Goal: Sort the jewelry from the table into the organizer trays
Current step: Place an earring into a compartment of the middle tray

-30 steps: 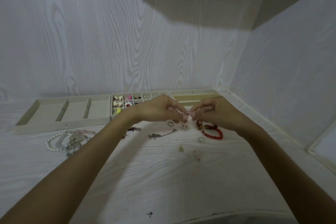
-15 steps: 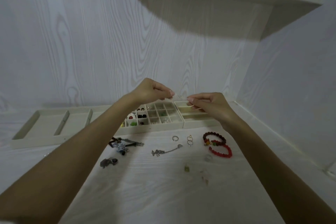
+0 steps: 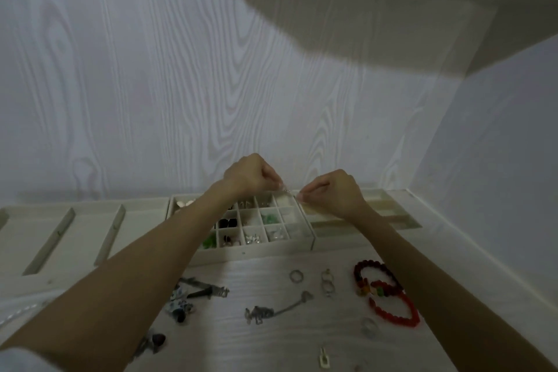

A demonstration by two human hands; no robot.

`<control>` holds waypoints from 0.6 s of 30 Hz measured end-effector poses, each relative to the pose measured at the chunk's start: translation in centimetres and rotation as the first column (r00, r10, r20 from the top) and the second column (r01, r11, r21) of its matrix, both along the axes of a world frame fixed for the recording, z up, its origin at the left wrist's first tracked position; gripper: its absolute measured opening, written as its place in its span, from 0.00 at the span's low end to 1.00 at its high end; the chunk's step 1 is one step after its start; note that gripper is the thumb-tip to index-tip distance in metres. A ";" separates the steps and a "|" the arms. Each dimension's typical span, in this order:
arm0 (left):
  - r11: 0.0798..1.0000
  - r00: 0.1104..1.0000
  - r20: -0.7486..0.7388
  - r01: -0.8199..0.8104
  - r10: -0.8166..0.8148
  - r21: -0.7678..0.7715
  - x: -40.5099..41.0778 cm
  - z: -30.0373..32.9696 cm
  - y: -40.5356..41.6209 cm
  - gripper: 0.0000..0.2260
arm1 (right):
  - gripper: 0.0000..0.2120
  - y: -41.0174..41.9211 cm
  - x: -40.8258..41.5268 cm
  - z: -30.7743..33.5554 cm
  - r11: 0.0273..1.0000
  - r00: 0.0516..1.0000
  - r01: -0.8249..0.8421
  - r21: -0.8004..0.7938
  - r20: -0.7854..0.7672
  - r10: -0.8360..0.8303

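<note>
Jewelry is what I'm sorting, and right now a tiny pale piece (image 3: 289,190), too small to name, is stretched between my two hands above the back row of the gridded tray (image 3: 265,246). My left hand (image 3: 252,174) has its grip pinched together on one end; my right hand (image 3: 330,190) pinches the other end just beside it. I judge this is the placing step: the piece is lifted and hovering over the small compartments at the worktop's back edge, not yet let go.

Next I would pick an empty cell, lower the piece in and part both grips without snagging what already lies in neighbouring cells.

Much remains loose toward the worktop's front: a dark bead bracelet (image 3: 376,276) touching a red bracelet (image 3: 395,309) near the right edge, a ring (image 3: 296,276), a chain (image 3: 277,309), and hair clips (image 3: 199,291) further left. The long-slot tray (image 3: 60,235) at back left looks bare.

Compared with half a second ago, my hands sit a little closer together and lower over the grid; the loose pieces have not shifted.
</note>
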State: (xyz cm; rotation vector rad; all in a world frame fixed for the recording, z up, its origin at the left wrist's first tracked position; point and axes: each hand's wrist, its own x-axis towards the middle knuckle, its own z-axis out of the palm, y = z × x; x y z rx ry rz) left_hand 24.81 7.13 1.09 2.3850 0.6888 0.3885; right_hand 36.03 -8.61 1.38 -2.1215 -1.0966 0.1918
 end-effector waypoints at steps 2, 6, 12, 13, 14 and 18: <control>0.999 1.000 -0.015 -0.025 0.025 0.022 0.6 -0.9 0.3 0.06 | 0.07 0.9 0.5 -0.9 1.000 0.999 -0.007 -0.017 0.050 0.008; 0.998 0.999 -0.036 -0.017 0.019 0.066 1.4 -1.9 0.6 0.08 | 0.07 1.8 1.2 -2.3 0.999 0.995 -0.018 -0.027 0.096 0.021; 0.965 0.994 -0.111 0.038 -0.010 0.258 1.9 -2.2 0.6 0.10 | 0.08 2.3 1.8 -3.3 1.000 0.990 -0.031 0.001 0.135 0.031; 0.961 0.992 -0.124 0.055 -0.021 0.272 1.9 -2.2 0.7 0.10 | 0.08 2.5 1.9 -3.3 0.999 0.989 -0.036 -0.007 0.140 0.036; 0.958 0.991 -0.132 0.071 -0.035 0.279 1.8 -2.2 0.7 0.10 | 0.08 2.7 1.9 -3.4 0.999 0.989 -0.040 -0.016 0.143 0.042; 0.955 0.984 -0.161 0.117 -0.075 0.271 1.5 -1.6 1.0 0.09 | 0.08 3.7 1.7 -3.6 0.996 0.981 -0.036 -0.086 0.186 0.052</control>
